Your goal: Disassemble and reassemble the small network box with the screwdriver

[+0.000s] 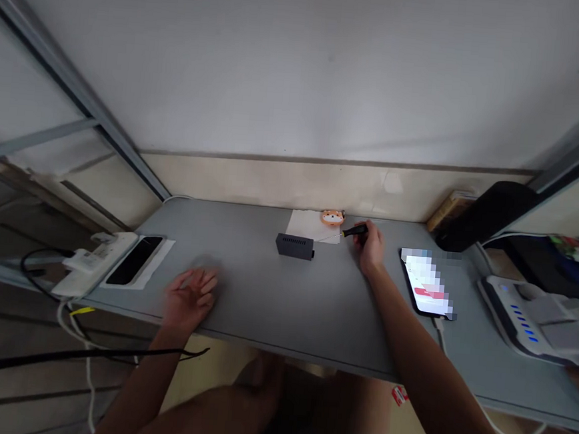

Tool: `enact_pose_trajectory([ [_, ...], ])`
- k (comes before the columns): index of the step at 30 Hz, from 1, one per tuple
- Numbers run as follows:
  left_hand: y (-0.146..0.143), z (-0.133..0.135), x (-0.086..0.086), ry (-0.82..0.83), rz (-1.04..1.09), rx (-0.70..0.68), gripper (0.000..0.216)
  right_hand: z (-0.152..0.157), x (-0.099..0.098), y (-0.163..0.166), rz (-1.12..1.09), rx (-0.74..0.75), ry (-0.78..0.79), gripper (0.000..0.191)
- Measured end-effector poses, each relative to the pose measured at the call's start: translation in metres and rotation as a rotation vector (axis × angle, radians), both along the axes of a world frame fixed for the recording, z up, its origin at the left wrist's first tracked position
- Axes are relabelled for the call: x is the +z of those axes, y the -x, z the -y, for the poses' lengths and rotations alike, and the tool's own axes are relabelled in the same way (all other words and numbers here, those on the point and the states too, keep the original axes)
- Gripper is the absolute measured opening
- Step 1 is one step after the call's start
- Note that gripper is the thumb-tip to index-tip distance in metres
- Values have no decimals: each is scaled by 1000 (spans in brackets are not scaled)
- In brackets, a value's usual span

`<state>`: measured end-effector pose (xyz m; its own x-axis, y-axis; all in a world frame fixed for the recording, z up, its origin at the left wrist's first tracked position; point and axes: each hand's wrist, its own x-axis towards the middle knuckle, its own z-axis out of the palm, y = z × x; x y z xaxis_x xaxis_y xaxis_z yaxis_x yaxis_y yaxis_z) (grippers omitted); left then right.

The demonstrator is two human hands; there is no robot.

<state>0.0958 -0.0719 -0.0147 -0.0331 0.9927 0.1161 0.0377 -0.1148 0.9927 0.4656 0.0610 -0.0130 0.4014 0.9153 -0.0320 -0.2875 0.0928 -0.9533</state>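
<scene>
My right hand [368,246] is closed round the black handle of a screwdriver [353,231], its thin shaft pointing left. The shaft's tip ends near the right end of a dark grey box [294,247] with a row of slots; whether they touch I cannot tell. Behind the box lies a white sheet of paper [304,223], with an orange animal-faced item [332,218] on its back right corner. My left hand [190,297], slightly blurred, rests palm up by the front left of the desk. Its fingers are loosely curled and apart, with nothing in them.
On the grey desk [262,308], a dark phone [134,260] lies beside a white power strip [96,262] at left. At right are a lit phone [425,283] on a cable, a black cylinder [487,216] and another power strip [522,322]. A wall borders the back.
</scene>
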Motion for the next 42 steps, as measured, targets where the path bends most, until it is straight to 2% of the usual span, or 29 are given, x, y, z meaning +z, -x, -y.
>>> enact_pose_trajectory([
  [5,4,19,-5,3,20,63,49,1,1,-1,-22,11,-15,44],
  [8,3,18,-5,60,220,54,48,2,2,0,-30,5,-22,46],
  [11,-1,7,2,135,498,74,43,3,1,1,-35,-20,-29,49],
  [14,-6,-14,10,240,855,151,42,2,-3,2,-35,-47,-35,49],
  [17,-15,-37,15,290,992,170,46,0,-7,1,-34,-56,-43,48],
  [19,-21,-43,15,306,1045,178,46,0,-8,1,-35,-56,-48,47],
  [21,-25,-36,12,310,1080,189,44,0,-8,1,-40,-55,-47,45],
  [23,-27,-17,6,314,1114,198,40,0,-7,2,-48,-52,-41,43],
  [26,-24,19,-8,252,1236,106,35,0,-5,3,-63,-46,-33,45],
  [29,-18,44,-20,176,1249,32,34,0,-4,3,-72,-45,-32,47],
  [31,-15,47,-22,157,1232,34,35,0,-4,3,-74,-50,-33,46],
  [35,-19,29,-7,207,1203,240,27,0,-4,3,-77,-64,-35,44],
  [38,-27,11,8,317,1150,370,25,-1,-4,3,-77,-69,-33,41],
  [42,-32,-6,15,491,1034,318,32,-2,-3,5,-82,-85,-25,39],
])
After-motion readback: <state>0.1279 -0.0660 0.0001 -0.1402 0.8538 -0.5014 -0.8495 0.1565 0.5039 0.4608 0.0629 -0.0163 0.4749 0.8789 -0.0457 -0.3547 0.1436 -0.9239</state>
